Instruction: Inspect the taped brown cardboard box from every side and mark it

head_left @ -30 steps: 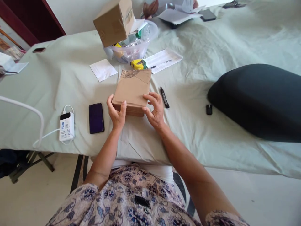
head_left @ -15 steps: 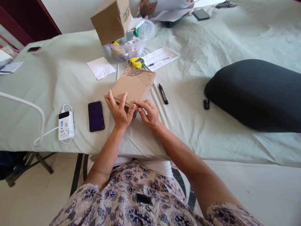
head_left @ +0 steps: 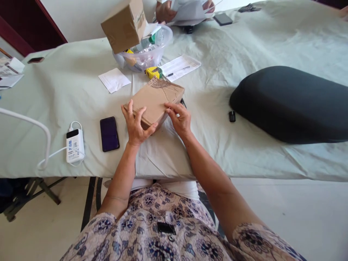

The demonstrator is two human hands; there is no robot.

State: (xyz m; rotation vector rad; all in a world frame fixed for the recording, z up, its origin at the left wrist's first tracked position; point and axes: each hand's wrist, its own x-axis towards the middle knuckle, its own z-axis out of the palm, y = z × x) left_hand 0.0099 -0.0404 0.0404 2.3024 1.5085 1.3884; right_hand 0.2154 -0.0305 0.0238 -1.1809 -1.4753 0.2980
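Observation:
A small closed cardboard box [head_left: 154, 101] lies in front of me, its far end scribbled with dark lines. My left hand [head_left: 136, 125] grips its near left corner, fingers spread over the lid and thumb along the near side. At the right edge of the lid, my right hand [head_left: 179, 117] pinches with thumb and forefinger. A black marker [head_left: 183, 104] shows only in part beside the box, the rest covered by the box and my right hand. Its likely cap, a small black cylinder [head_left: 232, 116], stands off to the right.
A yellow tape measure [head_left: 153, 72] and papers [head_left: 114, 80] lie beyond the box. Behind them, a plastic basin [head_left: 154, 54] carries a larger carton [head_left: 123, 30]. A phone [head_left: 109, 134] and power bank [head_left: 75, 146] lie left, a black seat-shaped object [head_left: 293, 105] right. Another person's hands [head_left: 165, 11] hold papers.
The box has turned and shifted slightly right, partly covering the marker. My right hand has moved from the near corner up along the right edge; my left hand keeps its grip.

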